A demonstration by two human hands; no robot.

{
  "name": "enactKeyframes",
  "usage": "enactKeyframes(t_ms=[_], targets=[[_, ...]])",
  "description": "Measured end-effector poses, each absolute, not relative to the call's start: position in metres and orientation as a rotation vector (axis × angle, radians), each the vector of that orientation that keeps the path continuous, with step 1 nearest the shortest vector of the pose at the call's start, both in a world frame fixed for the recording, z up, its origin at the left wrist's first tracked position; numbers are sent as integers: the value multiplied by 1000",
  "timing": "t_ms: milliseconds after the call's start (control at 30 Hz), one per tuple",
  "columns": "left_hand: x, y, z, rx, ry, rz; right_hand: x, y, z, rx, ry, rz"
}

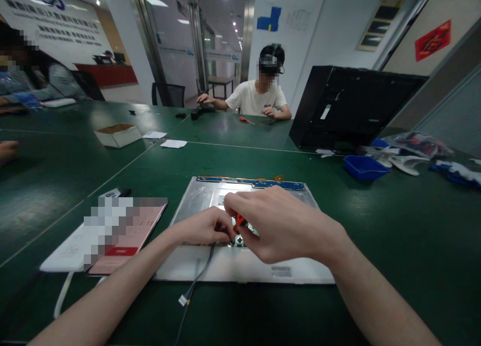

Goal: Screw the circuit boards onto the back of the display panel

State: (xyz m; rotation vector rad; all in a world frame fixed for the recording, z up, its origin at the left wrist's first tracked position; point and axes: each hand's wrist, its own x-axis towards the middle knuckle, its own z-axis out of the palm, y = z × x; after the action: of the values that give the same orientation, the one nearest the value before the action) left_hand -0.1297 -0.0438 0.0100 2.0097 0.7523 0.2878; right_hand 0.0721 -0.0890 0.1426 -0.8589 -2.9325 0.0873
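A flat silver-and-white panel (300, 266) lies on the green table, with a blue circuit strip (278, 184) along its far edge. Over its middle, my right hand (278, 223) is closed round a screwdriver with a red handle (239, 219), most of it hidden by the fingers. Its tip is by a small green board (239, 240) on the panel. Close to that board on the left, my left hand (210, 227) has its fingers pinched together; what they hold is hidden. A dark cable (205, 269) runs from under my left hand to a white connector (183, 300) off the near edge.
Left of the panel lie a pink-screened phone (131, 236) and a white device (67, 248) with a cable. Farther off are a small box (118, 135), papers (173, 143), a blue tray (364, 166) and a large black screen (349, 105). A person (259, 95) sits opposite.
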Motion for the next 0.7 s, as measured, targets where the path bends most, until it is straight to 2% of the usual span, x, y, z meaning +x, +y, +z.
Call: enactKeyframes(t_ms=[400, 700], targets=[[-130, -42, 5, 2016, 711, 361, 68, -85, 137, -989, -2845, -69], [-128, -43, 10, 2022, 703, 333, 71, -86, 138, -875, -2858, 30]])
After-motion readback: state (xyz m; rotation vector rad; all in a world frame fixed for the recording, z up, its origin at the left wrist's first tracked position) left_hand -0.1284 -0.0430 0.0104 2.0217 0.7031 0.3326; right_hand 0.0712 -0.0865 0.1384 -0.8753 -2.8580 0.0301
